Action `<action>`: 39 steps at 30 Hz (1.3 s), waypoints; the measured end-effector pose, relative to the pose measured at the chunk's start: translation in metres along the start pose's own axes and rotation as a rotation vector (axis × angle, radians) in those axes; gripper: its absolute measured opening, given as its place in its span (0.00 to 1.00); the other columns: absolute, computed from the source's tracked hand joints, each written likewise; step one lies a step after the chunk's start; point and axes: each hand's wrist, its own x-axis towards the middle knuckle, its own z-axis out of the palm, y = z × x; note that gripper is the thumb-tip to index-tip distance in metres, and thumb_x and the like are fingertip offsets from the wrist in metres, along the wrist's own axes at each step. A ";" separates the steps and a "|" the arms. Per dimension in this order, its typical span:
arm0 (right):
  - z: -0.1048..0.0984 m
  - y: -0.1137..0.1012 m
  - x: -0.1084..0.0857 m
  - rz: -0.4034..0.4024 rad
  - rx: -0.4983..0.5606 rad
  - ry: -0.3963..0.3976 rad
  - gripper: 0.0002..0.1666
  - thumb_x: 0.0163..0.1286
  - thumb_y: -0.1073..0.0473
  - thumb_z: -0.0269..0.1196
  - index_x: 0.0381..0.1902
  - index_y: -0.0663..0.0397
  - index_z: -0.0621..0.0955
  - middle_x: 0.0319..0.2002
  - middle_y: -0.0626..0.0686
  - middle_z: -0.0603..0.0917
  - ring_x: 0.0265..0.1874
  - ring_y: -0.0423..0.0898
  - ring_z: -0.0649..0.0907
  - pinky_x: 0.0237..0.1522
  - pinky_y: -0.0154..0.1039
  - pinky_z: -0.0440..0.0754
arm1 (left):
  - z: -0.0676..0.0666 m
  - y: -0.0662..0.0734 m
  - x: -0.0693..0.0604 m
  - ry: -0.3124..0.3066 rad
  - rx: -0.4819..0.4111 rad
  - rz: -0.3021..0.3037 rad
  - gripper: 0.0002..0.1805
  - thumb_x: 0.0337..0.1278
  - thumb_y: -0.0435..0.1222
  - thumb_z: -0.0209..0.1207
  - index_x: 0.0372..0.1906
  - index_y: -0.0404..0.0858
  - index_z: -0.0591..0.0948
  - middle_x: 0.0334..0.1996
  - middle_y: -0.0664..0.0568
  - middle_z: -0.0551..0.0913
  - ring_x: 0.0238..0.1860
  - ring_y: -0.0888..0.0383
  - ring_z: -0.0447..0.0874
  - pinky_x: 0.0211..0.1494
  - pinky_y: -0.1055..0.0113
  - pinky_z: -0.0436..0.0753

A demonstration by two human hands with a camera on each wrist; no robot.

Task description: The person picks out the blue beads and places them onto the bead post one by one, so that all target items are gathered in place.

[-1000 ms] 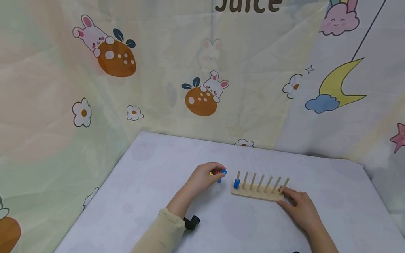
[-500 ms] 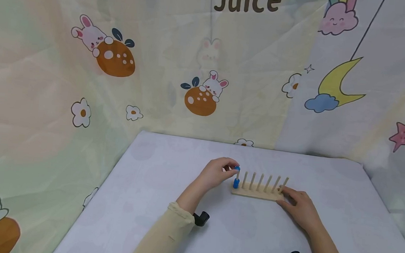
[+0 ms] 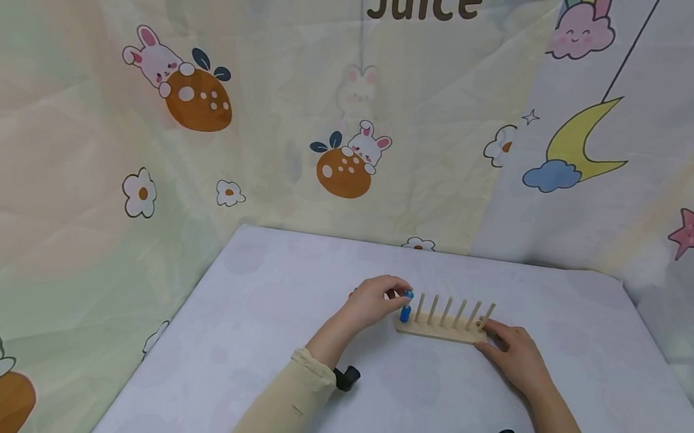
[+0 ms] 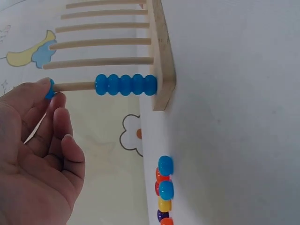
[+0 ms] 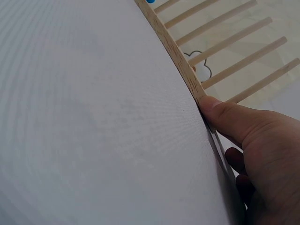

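A wooden peg stand with a row of upright pegs sits on the table. My left hand pinches a blue bead between thumb and finger at the tip of the leftmost peg. Lower on that same peg, several blue beads are stacked against the base. The other pegs carry no beads. At the opposite end, my right hand grips the base, its thumb on the near edge in the right wrist view; the other fingertips are partly hidden there.
Loose beads in blue, orange, red, yellow and purple lie on the table beside the stand; in the head view my left hand mostly hides them. A white cloth covers the table. A printed curtain hangs behind it.
My left hand has moved right from the loose beads to the leftmost peg, carrying a blue bead, which has then lowered slightly at the peg's tip. The right hand stays put.
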 end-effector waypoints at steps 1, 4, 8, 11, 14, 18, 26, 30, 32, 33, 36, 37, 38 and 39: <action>0.000 0.000 0.000 -0.001 0.001 0.000 0.36 0.66 0.40 0.65 0.65 0.55 0.76 0.59 0.64 0.79 0.56 0.63 0.74 0.54 0.65 0.72 | 0.001 0.000 0.000 -0.001 -0.003 -0.006 0.14 0.65 0.47 0.61 0.53 0.52 0.83 0.41 0.65 0.82 0.40 0.68 0.76 0.36 0.73 0.77; 0.001 0.000 0.000 0.001 0.000 0.001 0.36 0.66 0.40 0.65 0.65 0.55 0.76 0.59 0.64 0.79 0.56 0.63 0.75 0.54 0.65 0.73 | 0.004 -0.004 -0.001 -0.005 -0.014 -0.015 0.12 0.64 0.46 0.63 0.51 0.52 0.84 0.43 0.63 0.82 0.40 0.68 0.77 0.37 0.74 0.77; 0.001 0.000 0.000 0.006 0.000 -0.001 0.37 0.66 0.39 0.65 0.65 0.55 0.75 0.59 0.64 0.79 0.56 0.63 0.75 0.54 0.65 0.72 | 0.009 -0.008 -0.001 -0.014 -0.031 -0.029 0.13 0.63 0.44 0.64 0.51 0.51 0.84 0.45 0.62 0.82 0.41 0.67 0.77 0.38 0.74 0.78; 0.001 0.000 0.000 0.011 0.000 -0.007 0.38 0.66 0.38 0.65 0.65 0.55 0.75 0.59 0.64 0.79 0.56 0.63 0.74 0.54 0.66 0.72 | 0.012 -0.012 -0.002 -0.020 -0.033 -0.048 0.14 0.63 0.44 0.64 0.53 0.51 0.84 0.46 0.62 0.82 0.42 0.66 0.78 0.39 0.73 0.78; 0.001 0.000 0.000 0.012 -0.001 -0.010 0.38 0.66 0.38 0.64 0.65 0.55 0.75 0.59 0.65 0.79 0.56 0.64 0.74 0.54 0.66 0.72 | 0.016 -0.016 -0.001 -0.023 -0.022 -0.070 0.14 0.63 0.46 0.64 0.52 0.52 0.84 0.46 0.63 0.82 0.42 0.67 0.78 0.39 0.73 0.78; 0.000 0.000 0.000 0.009 0.000 -0.013 0.38 0.66 0.38 0.65 0.65 0.55 0.75 0.59 0.65 0.78 0.57 0.64 0.74 0.54 0.66 0.72 | 0.019 -0.018 -0.002 -0.026 -0.011 -0.087 0.14 0.62 0.46 0.64 0.52 0.52 0.84 0.46 0.62 0.82 0.42 0.67 0.77 0.38 0.73 0.78; 0.000 0.000 0.001 0.010 -0.004 -0.016 0.37 0.66 0.39 0.65 0.65 0.55 0.75 0.59 0.65 0.78 0.57 0.64 0.74 0.54 0.67 0.72 | 0.020 -0.028 -0.008 -0.022 -0.016 -0.074 0.17 0.63 0.47 0.64 0.56 0.55 0.82 0.49 0.61 0.83 0.43 0.68 0.78 0.40 0.72 0.78; 0.000 0.000 0.001 0.014 -0.005 -0.019 0.38 0.66 0.38 0.64 0.65 0.55 0.75 0.59 0.65 0.78 0.57 0.64 0.74 0.54 0.67 0.72 | 0.014 -0.040 -0.014 0.001 -0.013 -0.094 0.17 0.63 0.48 0.63 0.56 0.54 0.83 0.50 0.60 0.83 0.44 0.66 0.78 0.43 0.71 0.78; 0.000 0.000 0.001 0.014 -0.006 -0.020 0.38 0.66 0.38 0.64 0.65 0.55 0.75 0.59 0.65 0.78 0.57 0.64 0.74 0.54 0.67 0.72 | 0.010 -0.048 -0.016 0.022 -0.002 -0.114 0.16 0.63 0.48 0.63 0.55 0.53 0.83 0.49 0.60 0.83 0.44 0.66 0.78 0.45 0.71 0.78; 0.000 0.000 0.001 0.014 -0.007 -0.021 0.38 0.66 0.38 0.64 0.65 0.55 0.74 0.59 0.66 0.78 0.57 0.64 0.74 0.54 0.67 0.72 | 0.008 -0.052 -0.018 0.032 0.003 -0.123 0.16 0.63 0.47 0.63 0.54 0.52 0.84 0.48 0.60 0.83 0.43 0.65 0.78 0.44 0.71 0.78; 0.000 0.001 0.001 0.009 -0.006 -0.020 0.38 0.66 0.38 0.64 0.65 0.55 0.75 0.59 0.66 0.78 0.56 0.64 0.74 0.54 0.67 0.72 | 0.001 -0.063 -0.022 0.054 0.003 -0.160 0.15 0.63 0.46 0.64 0.53 0.50 0.84 0.45 0.59 0.83 0.42 0.64 0.77 0.44 0.70 0.77; 0.000 0.001 0.001 0.007 -0.006 -0.019 0.38 0.66 0.38 0.65 0.65 0.55 0.75 0.59 0.66 0.78 0.56 0.64 0.74 0.54 0.66 0.72 | -0.002 -0.065 -0.024 0.059 -0.003 -0.170 0.15 0.63 0.45 0.64 0.52 0.49 0.85 0.44 0.59 0.83 0.42 0.63 0.77 0.43 0.70 0.77; 0.000 0.001 0.001 0.007 -0.008 -0.019 0.38 0.66 0.38 0.64 0.65 0.55 0.75 0.58 0.66 0.79 0.56 0.64 0.74 0.54 0.66 0.72 | -0.004 -0.068 -0.025 0.063 -0.008 -0.182 0.15 0.62 0.44 0.64 0.52 0.48 0.85 0.42 0.59 0.82 0.41 0.63 0.76 0.42 0.69 0.77; 0.000 0.001 0.001 0.007 -0.010 -0.020 0.38 0.66 0.38 0.64 0.65 0.55 0.75 0.58 0.66 0.79 0.56 0.64 0.74 0.54 0.66 0.72 | -0.006 -0.071 -0.027 0.066 -0.007 -0.189 0.15 0.62 0.44 0.64 0.52 0.48 0.85 0.41 0.59 0.82 0.40 0.62 0.76 0.42 0.69 0.77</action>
